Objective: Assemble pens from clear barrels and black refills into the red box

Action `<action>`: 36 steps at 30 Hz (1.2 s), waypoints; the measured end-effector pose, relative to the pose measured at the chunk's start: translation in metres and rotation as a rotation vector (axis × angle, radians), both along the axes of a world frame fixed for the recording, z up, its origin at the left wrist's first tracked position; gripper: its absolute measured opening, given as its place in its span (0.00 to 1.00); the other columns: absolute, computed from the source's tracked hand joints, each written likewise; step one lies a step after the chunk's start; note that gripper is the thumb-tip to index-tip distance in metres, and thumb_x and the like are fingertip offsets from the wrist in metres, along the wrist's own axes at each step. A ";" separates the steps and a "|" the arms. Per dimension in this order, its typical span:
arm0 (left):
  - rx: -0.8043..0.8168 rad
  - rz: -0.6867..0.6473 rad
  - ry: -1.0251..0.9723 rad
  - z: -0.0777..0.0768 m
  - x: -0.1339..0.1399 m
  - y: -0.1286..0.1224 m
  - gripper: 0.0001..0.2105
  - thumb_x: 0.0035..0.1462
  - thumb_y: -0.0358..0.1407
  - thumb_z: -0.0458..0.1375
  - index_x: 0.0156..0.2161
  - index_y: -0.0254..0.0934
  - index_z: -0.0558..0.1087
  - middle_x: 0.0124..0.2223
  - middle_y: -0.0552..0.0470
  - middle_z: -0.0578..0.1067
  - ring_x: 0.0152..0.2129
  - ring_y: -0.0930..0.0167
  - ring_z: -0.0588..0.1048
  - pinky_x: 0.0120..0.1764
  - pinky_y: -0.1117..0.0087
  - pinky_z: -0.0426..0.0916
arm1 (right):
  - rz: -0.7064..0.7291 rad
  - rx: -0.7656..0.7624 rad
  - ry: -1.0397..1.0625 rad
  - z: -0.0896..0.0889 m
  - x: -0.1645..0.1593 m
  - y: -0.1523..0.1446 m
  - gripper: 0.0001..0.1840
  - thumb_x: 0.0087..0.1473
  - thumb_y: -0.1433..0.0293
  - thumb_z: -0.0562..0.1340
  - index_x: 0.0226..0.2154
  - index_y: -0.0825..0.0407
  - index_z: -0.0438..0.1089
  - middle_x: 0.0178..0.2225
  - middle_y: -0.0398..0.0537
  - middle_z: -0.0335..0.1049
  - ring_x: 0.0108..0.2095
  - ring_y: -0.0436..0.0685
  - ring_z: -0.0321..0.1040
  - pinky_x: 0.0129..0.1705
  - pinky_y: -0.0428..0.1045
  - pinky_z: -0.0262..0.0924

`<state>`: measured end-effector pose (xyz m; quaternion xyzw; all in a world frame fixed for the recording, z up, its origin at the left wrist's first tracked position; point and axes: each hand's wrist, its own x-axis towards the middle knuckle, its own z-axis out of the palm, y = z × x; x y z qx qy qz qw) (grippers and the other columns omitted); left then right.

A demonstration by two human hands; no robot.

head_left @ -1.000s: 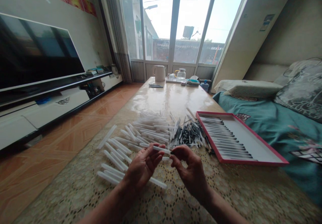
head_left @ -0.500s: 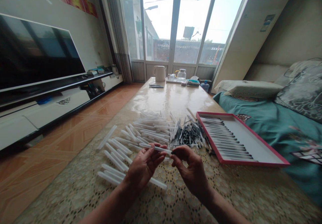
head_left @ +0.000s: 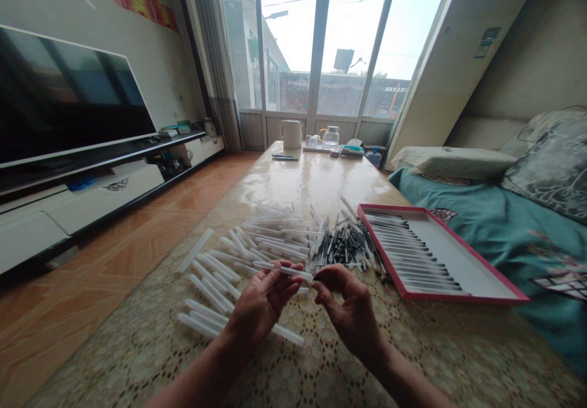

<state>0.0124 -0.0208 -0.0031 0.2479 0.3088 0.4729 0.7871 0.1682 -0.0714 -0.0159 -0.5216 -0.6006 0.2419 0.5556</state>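
Note:
My left hand (head_left: pixel 262 303), palm up, has its thumb and fingers closed round a translucent white pen barrel (head_left: pixel 290 271). At the barrel's right end, my right hand (head_left: pixel 349 301) pinches a small dark end piece, mostly hidden by the fingertips. Many loose white pen barrels (head_left: pixel 213 285) lie beneath and left of my left hand. Just beyond my right hand is a heap of thin pen refills (head_left: pixel 343 243) with black parts. To the right, a shallow red-rimmed box (head_left: pixel 468 300) holds a row of white pens with black ends (head_left: pixel 413 255).
A patterned cover lies over the long table (head_left: pixel 316 181). At its far end stand a beige jug (head_left: pixel 291 134), a glass pitcher (head_left: pixel 331 136) on a tray and a tissue pack (head_left: pixel 352 148). A sofa with a green cover (head_left: pixel 458 206) borders the right side.
Both hands stay nearly in place. My right fingertips have shifted very slightly to the right at the barrel's end; the piles and box look unchanged.

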 end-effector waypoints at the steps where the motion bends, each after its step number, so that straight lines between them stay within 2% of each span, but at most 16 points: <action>1: 0.000 -0.001 -0.001 0.000 0.000 0.000 0.04 0.59 0.27 0.52 0.36 0.31 0.70 0.37 0.43 0.79 0.28 0.72 0.78 0.33 0.75 0.74 | 0.000 0.000 0.000 0.000 0.000 0.000 0.04 0.53 0.71 0.60 0.34 0.51 0.67 0.27 0.43 0.69 0.27 0.50 0.67 0.30 0.45 0.63; 10: 0.028 -0.033 -0.002 -0.003 0.000 0.001 0.04 0.58 0.29 0.55 0.36 0.31 0.72 0.39 0.43 0.79 0.29 0.71 0.78 0.33 0.73 0.73 | 0.036 -0.010 0.085 0.000 -0.001 0.001 0.04 0.53 0.69 0.61 0.34 0.52 0.66 0.27 0.43 0.68 0.25 0.50 0.67 0.28 0.45 0.65; 16: -0.007 -0.019 0.065 -0.009 -0.004 0.005 0.07 0.50 0.32 0.63 0.36 0.30 0.76 0.24 0.51 0.75 0.22 0.75 0.74 0.27 0.77 0.70 | 0.063 -0.062 0.163 0.001 0.001 0.002 0.07 0.55 0.66 0.60 0.34 0.53 0.66 0.26 0.42 0.68 0.23 0.49 0.67 0.26 0.44 0.63; 21: 0.025 -0.024 0.086 -0.011 -0.004 0.007 0.12 0.41 0.34 0.68 0.33 0.29 0.78 0.25 0.50 0.75 0.23 0.76 0.73 0.28 0.78 0.69 | 0.096 -0.148 0.152 -0.004 0.006 0.005 0.14 0.58 0.61 0.56 0.28 0.53 0.64 0.23 0.43 0.67 0.19 0.47 0.64 0.22 0.43 0.60; 25: 0.046 -0.048 0.092 -0.011 -0.003 0.007 0.13 0.39 0.36 0.69 0.32 0.30 0.79 0.25 0.51 0.76 0.22 0.77 0.73 0.28 0.78 0.68 | 0.099 -0.199 0.102 -0.009 0.008 0.006 0.20 0.60 0.57 0.51 0.23 0.52 0.59 0.16 0.38 0.59 0.14 0.45 0.58 0.16 0.41 0.53; 27: 0.037 -0.046 0.103 -0.011 -0.003 0.007 0.14 0.39 0.36 0.70 0.32 0.30 0.79 0.24 0.51 0.76 0.22 0.77 0.72 0.28 0.79 0.67 | 0.096 -0.203 0.069 -0.009 0.009 0.006 0.22 0.61 0.56 0.49 0.23 0.53 0.61 0.17 0.39 0.61 0.14 0.45 0.58 0.16 0.41 0.52; 29: 0.017 -0.029 0.116 -0.011 -0.003 0.007 0.14 0.37 0.37 0.70 0.32 0.30 0.79 0.24 0.51 0.75 0.22 0.77 0.72 0.28 0.78 0.67 | 0.108 -0.201 0.028 -0.007 0.009 0.006 0.20 0.61 0.57 0.48 0.29 0.53 0.63 0.20 0.41 0.65 0.15 0.45 0.60 0.18 0.41 0.54; 32: -0.011 -0.005 0.135 -0.009 -0.004 0.007 0.15 0.35 0.37 0.71 0.32 0.30 0.79 0.23 0.52 0.75 0.22 0.77 0.72 0.28 0.78 0.67 | 0.126 -0.179 -0.024 -0.005 0.009 0.007 0.13 0.60 0.59 0.52 0.37 0.52 0.62 0.24 0.42 0.68 0.18 0.47 0.63 0.20 0.42 0.57; 34: -0.009 -0.010 0.139 -0.008 -0.003 0.006 0.16 0.35 0.37 0.71 0.32 0.30 0.79 0.23 0.51 0.75 0.22 0.76 0.72 0.28 0.78 0.67 | 0.133 -0.161 -0.051 -0.006 0.009 0.006 0.12 0.60 0.60 0.53 0.35 0.52 0.61 0.24 0.41 0.68 0.19 0.47 0.63 0.21 0.42 0.57; 36: 0.004 -0.030 0.131 -0.007 -0.003 0.006 0.15 0.36 0.36 0.71 0.32 0.30 0.79 0.24 0.51 0.76 0.22 0.77 0.72 0.28 0.79 0.67 | 0.147 -0.169 -0.065 -0.008 0.009 0.005 0.15 0.61 0.60 0.50 0.29 0.51 0.60 0.22 0.41 0.66 0.17 0.46 0.62 0.20 0.41 0.56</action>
